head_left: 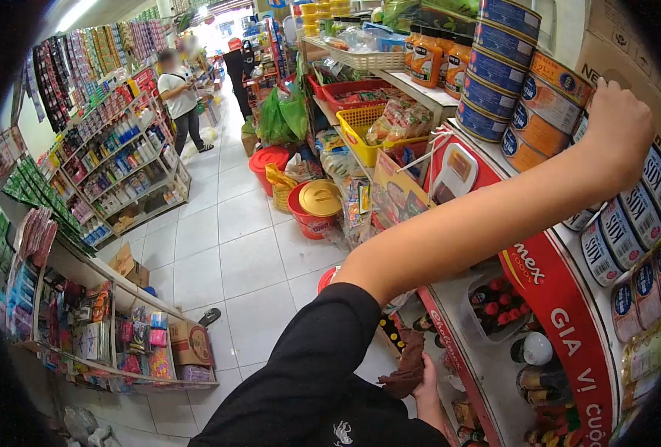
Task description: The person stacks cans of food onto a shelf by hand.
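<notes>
My left hand (620, 130) reaches across to the upper right, its fingers curled down among stacked cans in front of a cardboard box. The hand itself hides what its fingers grip. Beside it stand orange-labelled cans (545, 108) and a stack of blue cans (498, 67); white-and-blue KIS cans (621, 231) are on the near side below the wrist. Low at the bottom centre, my right hand (426, 387) is closed on a crumpled brown cloth (407, 366), close to my black shirt.
Red-edged shelving (569, 335) holds bottles below the cans. Sauce jars (427, 58), a yellow basket (356, 127) and red buckets (304, 212) line the aisle. Product racks (122, 156) stand left. Two people are farther back; one person (178, 93) wears a white shirt.
</notes>
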The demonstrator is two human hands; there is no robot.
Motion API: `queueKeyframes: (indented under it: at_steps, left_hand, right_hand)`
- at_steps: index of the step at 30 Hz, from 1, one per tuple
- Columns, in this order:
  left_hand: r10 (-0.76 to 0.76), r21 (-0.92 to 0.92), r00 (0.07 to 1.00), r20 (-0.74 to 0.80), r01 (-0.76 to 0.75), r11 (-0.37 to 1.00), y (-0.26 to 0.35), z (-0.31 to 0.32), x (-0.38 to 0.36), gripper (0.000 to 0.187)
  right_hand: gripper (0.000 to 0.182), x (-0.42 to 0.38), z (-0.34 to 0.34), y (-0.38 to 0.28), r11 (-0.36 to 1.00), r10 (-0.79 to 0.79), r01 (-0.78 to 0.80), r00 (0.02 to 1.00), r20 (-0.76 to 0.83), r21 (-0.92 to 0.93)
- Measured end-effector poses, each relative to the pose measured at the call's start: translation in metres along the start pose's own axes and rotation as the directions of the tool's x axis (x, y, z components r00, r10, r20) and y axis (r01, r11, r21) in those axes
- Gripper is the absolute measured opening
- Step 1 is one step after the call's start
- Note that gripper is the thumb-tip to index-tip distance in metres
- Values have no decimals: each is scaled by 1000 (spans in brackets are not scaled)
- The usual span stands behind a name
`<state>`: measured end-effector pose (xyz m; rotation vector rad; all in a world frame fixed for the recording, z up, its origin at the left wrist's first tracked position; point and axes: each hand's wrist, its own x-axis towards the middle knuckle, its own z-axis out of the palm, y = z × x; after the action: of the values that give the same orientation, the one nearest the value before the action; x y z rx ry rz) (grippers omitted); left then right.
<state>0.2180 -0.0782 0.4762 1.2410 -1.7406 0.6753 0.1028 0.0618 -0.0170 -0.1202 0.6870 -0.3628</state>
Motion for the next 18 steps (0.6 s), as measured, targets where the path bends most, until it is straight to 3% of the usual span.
queueKeyframes:
  at_steps: [3, 9, 15, 16, 18]
  left_hand:
    - [28, 127, 970, -242, 3, 992, 2, 28, 10, 17]
    - [148, 91, 904, -400, -122, 988, -4, 25, 18, 22]
    - [124, -102, 730, -672, -257, 961, -10, -12, -36, 20]
    - [110, -135, 700, -706, -285, 949, -9, -17, -51, 20]
    - [66, -214, 685, -726, -316, 924, -16, -45, -99, 20]
  right_hand:
    - [38, 5, 1, -3, 999, -28, 29, 998, -50, 34]
    - [39, 0, 19, -22, 989, -148, 146, 981, -127, -23]
    - [44, 13, 19, -30, 995, -91, 90, 996, -22, -33]
    - [44, 11, 12, -32, 996, 10, 7, 982, 190, -88]
    - [43, 1, 30, -28, 989, 144, -130, 951, 274, -70]
